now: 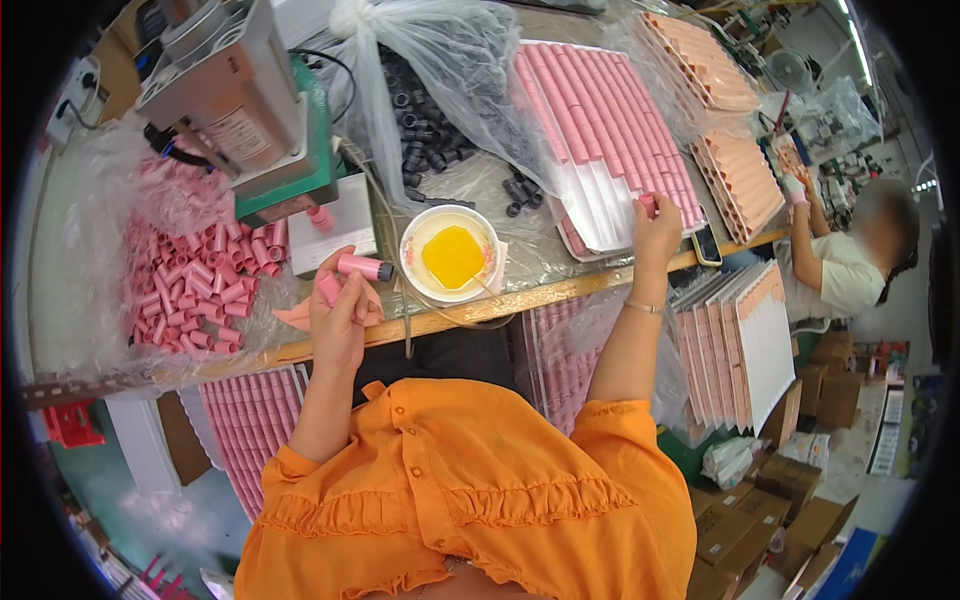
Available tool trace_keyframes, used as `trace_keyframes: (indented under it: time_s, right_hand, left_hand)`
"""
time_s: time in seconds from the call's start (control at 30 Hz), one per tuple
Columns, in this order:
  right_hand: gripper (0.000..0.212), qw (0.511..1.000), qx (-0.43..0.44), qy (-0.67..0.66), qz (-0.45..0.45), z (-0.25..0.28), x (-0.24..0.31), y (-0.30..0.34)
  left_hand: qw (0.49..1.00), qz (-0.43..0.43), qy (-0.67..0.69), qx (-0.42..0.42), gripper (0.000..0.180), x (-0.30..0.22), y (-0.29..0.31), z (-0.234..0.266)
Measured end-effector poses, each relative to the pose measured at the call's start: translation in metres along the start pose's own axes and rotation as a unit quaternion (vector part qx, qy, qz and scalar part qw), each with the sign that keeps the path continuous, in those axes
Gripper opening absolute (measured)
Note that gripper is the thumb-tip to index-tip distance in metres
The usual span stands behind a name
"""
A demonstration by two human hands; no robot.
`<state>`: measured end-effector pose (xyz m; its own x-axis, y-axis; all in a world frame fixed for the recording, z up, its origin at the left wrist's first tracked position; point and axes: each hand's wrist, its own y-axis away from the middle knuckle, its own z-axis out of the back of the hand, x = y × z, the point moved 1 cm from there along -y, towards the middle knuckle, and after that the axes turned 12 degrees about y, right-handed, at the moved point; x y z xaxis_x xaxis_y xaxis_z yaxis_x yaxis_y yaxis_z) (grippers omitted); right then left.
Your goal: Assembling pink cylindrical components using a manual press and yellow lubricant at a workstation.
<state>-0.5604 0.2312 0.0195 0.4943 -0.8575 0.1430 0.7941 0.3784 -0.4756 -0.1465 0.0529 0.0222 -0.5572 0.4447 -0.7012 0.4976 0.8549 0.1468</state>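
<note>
In the left hand (338,325), two pieces are held by bent, gripping fingers. A smooth pink cylindrical tube with a black end (360,266) is kept near the tips of the fingers, its black end pointed rightward, toward a white round bowl (408,252) filled with a bright yellow substance (453,257). Just below it, a plain pink cylindrical tube (329,288) is lodged between the thumb and the curled fingers; its lower part is hidden by the hand.

By the right hand (657,238), a short pink tube (648,204) is gripped at the fingertips, its open end turned upward. It is held over the near right part of a white ridged tray (592,205), largely covered by rows of pink tubes (605,105); whether the tray is touched cannot be told.

To the left of the left hand, a loose heap of pink tubes (190,285) is spread beside a green-and-grey metal press (285,180). Small black rings (425,135) are partly covered by a clear plastic bag (450,60).
</note>
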Motion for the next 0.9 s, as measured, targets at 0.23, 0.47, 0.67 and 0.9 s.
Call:
trace_keyframes:
  time_s: [0.23, 0.47, 0.67, 0.9]
  right_hand:
    - [0.039, 0.841, 0.185, -0.422, 0.283, 0.081, 0.185, 0.123]
    - [0.047, 0.804, 0.183, -0.399, 0.401, 0.094, 0.254, 0.146]
    - [0.029, 0.773, 0.322, -0.475, 0.272, 0.055, 0.279, 0.145]
    - [0.032, 0.81, 0.242, -0.438, 0.306, 0.02, 0.338, 0.137]
  left_hand:
    - [0.993, -0.057, -0.102, 0.0, 0.031, -0.003, -0.004, -0.008]
    - [0.96, -0.131, -0.248, 0.028, 0.032, -0.017, -0.001, 0.017]
    - [0.84, -0.288, -0.457, -0.042, 0.049, -0.046, -0.037, 0.022]
    - [0.858, -0.195, -0.475, 0.021, 0.043, -0.07, -0.098, 0.062]
